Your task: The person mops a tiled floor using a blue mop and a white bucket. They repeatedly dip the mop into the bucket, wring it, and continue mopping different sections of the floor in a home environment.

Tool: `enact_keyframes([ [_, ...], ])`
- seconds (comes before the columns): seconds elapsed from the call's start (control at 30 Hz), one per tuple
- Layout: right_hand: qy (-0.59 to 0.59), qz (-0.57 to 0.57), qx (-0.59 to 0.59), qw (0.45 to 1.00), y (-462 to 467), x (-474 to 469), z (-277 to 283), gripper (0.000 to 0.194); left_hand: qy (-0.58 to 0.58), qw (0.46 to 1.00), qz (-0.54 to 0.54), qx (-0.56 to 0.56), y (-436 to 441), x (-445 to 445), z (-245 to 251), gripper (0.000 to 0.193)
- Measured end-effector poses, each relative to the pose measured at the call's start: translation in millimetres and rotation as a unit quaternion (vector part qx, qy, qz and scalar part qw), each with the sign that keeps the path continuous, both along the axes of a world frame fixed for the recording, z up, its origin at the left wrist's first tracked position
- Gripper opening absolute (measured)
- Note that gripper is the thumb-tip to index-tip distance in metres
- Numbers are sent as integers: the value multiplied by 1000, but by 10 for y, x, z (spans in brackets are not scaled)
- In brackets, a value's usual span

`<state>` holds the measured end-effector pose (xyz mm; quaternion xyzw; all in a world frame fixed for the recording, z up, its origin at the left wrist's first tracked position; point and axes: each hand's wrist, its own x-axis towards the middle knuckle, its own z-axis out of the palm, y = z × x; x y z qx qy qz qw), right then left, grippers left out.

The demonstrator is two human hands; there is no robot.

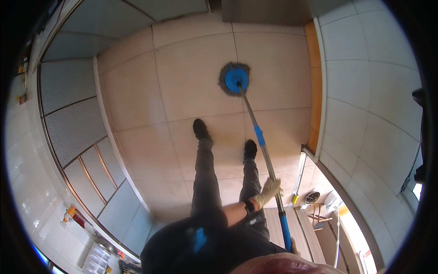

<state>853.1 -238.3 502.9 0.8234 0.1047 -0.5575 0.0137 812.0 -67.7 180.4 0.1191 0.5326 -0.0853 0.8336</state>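
Observation:
My left hand (pixel 270 192), in a cream glove with a dark watch at the wrist, is wrapped around the metal pole (pixel 269 167) of a mop. At the pole's lower end a round blue mop head (pixel 236 78) with a grey fringe rests on the tiled floor (pixel 195 72), ahead of my feet. A blue joint (pixel 259 136) sits partway along the pole. Close to my body, my right hand (pixel 295 248) is around the blue grip (pixel 285 231) at the top end, mostly hidden behind it. The pole slants past my right shoe (pixel 250 149).
Along the left runs a row of grey cabinet doors (pixel 73 130) below a white counter. A white tiled wall (pixel 345 82) with an orange-brown base strip (pixel 314 85) borders the right. A grey box-like unit (pixel 267 12) stands ahead. Behind to the right are a doorway, a wooden stool (pixel 320 215) and a fan (pixel 312 197).

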Motion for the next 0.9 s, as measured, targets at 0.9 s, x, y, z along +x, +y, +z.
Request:
enact_keyframes([
  [0.9, 123, 473, 26, 872, 3344, 253, -1370, 53, 214, 930, 281, 106, 1732, -2106, -889, 36],
])
